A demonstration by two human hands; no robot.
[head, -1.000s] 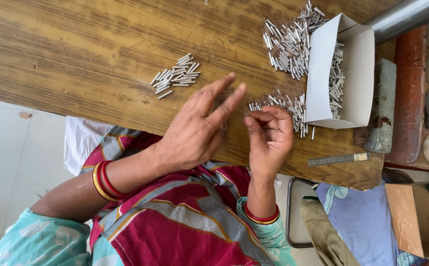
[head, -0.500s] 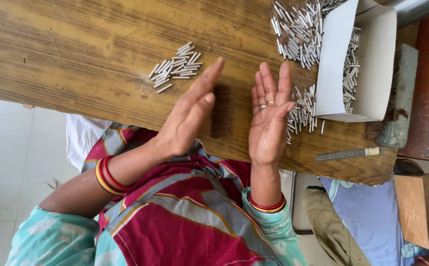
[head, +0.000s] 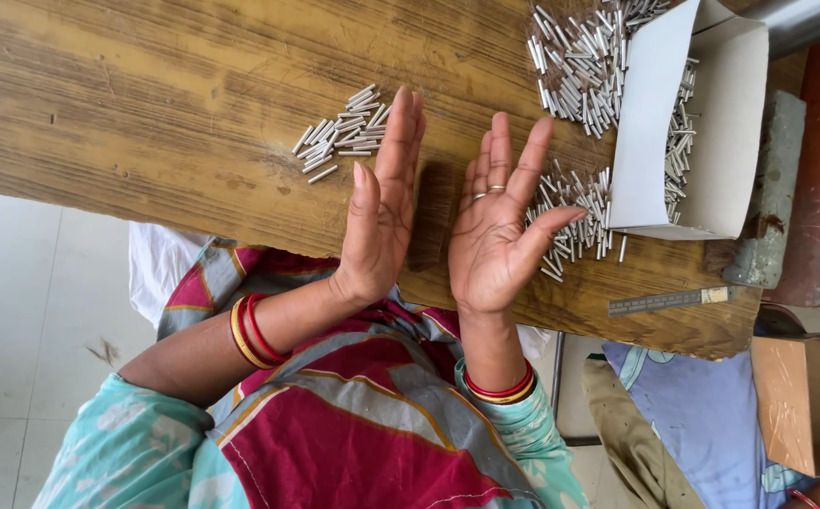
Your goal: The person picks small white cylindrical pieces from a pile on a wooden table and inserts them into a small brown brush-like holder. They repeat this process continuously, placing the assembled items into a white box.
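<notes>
Head view: left hand (head: 382, 221) and right hand (head: 500, 226) raised flat, fingers spread, palms facing, nothing gripped. Small sorted pile of metal pins (head: 339, 137) left of white box (head: 650, 123); far larger heap (head: 580, 66) beside box untouched. Judged early.

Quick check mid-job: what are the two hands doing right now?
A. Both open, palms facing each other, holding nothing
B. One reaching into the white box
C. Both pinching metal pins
A: the left hand and right hand are open above the table, fingers spread, with no pins visible in them.
</notes>
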